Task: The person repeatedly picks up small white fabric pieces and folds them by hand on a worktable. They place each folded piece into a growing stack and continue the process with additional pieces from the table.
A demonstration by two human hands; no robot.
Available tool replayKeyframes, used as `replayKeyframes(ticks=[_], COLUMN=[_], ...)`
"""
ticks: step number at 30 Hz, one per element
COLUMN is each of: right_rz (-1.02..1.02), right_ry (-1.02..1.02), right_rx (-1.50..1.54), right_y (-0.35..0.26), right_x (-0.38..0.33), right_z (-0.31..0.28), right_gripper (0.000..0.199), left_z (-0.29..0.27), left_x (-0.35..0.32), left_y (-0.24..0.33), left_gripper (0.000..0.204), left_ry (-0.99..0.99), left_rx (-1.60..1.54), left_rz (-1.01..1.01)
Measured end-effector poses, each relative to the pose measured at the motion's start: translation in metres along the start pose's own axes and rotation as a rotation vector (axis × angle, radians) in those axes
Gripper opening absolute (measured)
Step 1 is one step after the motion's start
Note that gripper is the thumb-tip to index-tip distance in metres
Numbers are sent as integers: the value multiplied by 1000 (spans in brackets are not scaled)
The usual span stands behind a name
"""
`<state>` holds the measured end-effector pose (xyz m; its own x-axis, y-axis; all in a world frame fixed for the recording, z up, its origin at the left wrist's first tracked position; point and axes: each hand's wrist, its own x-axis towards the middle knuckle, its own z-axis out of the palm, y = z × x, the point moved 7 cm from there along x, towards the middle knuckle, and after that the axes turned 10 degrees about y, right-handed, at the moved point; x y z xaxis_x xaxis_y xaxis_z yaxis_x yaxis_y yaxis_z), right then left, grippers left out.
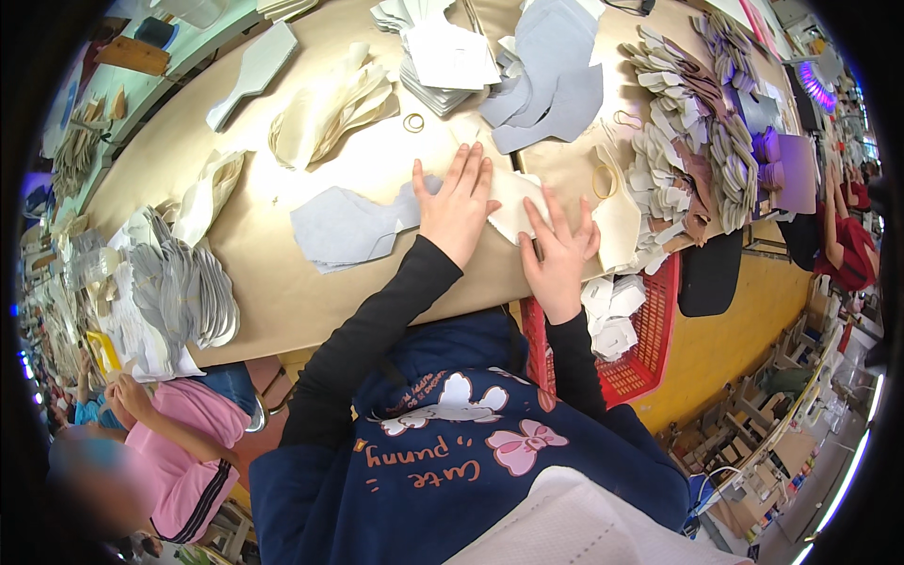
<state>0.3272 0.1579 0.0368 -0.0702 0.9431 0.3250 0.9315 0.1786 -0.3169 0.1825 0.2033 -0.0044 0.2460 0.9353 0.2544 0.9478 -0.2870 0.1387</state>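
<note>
My left hand [457, 207] lies flat on the table, fingers stretched forward. Under and beside it is a grey cut-out piece [344, 228], wide at its left end and narrowing toward my hand. A cream cut-out piece [513, 205] lies between my two hands. On its right edge rests my right hand [560, 252], with its fingers spread and nothing gripped. Just to the right is another cream piece [617, 231], with a tan rubber band [605, 179] on it. What lies under my palms is hidden.
Beyond my hands are a cream stack [334, 108], white pieces [452, 56] and grey-blue sheets [556, 85]. Bundled grey pieces [179, 282] fill the left edge, more bundles [664, 169] the right. A red basket [659, 330] stands below right. A person in pink [188, 433] sits left.
</note>
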Motion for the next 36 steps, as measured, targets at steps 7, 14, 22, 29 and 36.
replayKeyframes(ticks=[7,14,22,29,36], right_rz=[-16,102,140,508,720], right_ry=[-104,-76,292,242,545], right_rx=[-125,-90,50,31,782], right_y=[2,11,53,126,115], right_x=[5,10,3,-12,-7], right_z=[28,34,-50,-55,-88], right_gripper=[44,47,47,29,21], left_z=[-6,-1,0,1,0], left_x=[-5,-6,-7,-8,-16], left_y=[-4,1,1,-2,0], left_gripper=[90,97,97,97,98], left_ry=[-70,-65,-87,-76,-30], left_rx=[-193,-139,-166,-180,-191], left_rz=[-45,-50,-68,-66,-62])
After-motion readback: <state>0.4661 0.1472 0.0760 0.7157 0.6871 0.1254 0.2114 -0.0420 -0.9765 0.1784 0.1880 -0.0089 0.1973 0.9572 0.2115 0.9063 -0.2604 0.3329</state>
